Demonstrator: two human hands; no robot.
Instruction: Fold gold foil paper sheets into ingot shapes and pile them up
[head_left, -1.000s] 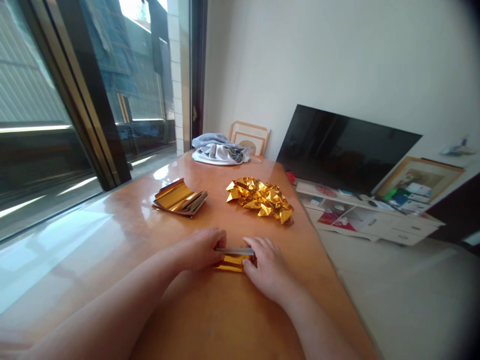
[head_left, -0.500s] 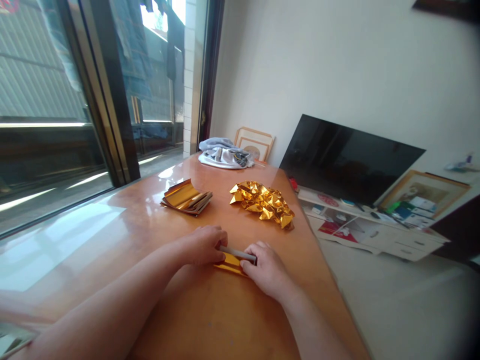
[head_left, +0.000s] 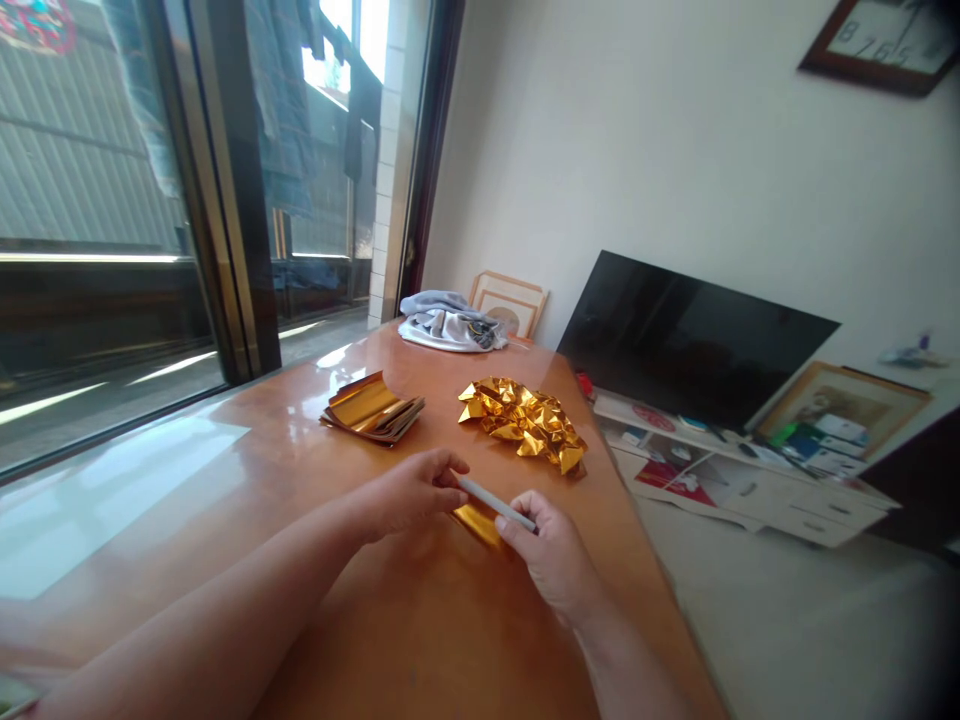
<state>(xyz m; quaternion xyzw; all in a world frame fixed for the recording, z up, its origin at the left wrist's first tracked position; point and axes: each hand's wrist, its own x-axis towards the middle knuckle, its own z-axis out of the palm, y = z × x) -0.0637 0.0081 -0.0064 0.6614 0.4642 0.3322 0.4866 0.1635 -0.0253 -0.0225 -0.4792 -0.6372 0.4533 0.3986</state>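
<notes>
A sheet of gold foil paper (head_left: 478,522) is partly rolled, its pale grey back outward as a narrow tube along the far edge. My left hand (head_left: 420,492) has its thumb and fingers about the tube's left end. On the right end, my right hand (head_left: 553,552) grips the tube with thumb and curled fingers. The gold face shows below the tube, between both hands. Beyond the left hand lies a stack of gold paper sheets (head_left: 371,408). A heap of folded gold paper pieces (head_left: 525,420) lies beyond the right hand.
The shiny brown table (head_left: 390,610) has a bundle of grey-white cloth (head_left: 450,325) at its far end. Along the left runs a glass sliding door (head_left: 232,200). A television (head_left: 697,335) and a white cabinet (head_left: 780,500) stand right of the table.
The camera view has tipped upward slightly. Both hands have shifted a little right with the paper, and the tube slants more steeply. My left hand's fingers are less tightly bunched.
</notes>
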